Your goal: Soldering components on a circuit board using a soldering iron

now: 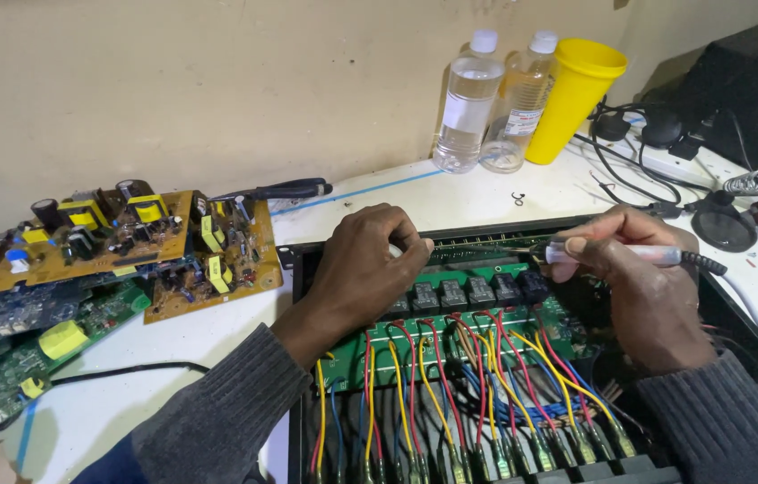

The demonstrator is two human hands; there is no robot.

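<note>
White bench (450,202): circuit boards (128,242), two bottles (486,99), yellow cup (576,99), black chassis (307,260)

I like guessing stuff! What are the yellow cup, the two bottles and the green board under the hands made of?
The yellow cup looks like smooth, opaque plastic with a slight sheen. The two bottles seem to be thin clear plastic, since you can see through them, with white caps. The green circuit board looks like stiff lacquered board, probably fibreglass, carrying black relays and plastic-coated wires.

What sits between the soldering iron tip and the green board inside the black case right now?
Nothing visible blocks it. The right hand holds the soldering iron pointing left above the row of black relays on the green board. The left hand rests at the board's far edge, beside the tip; the tip's exact contact point cannot be made out.
</note>
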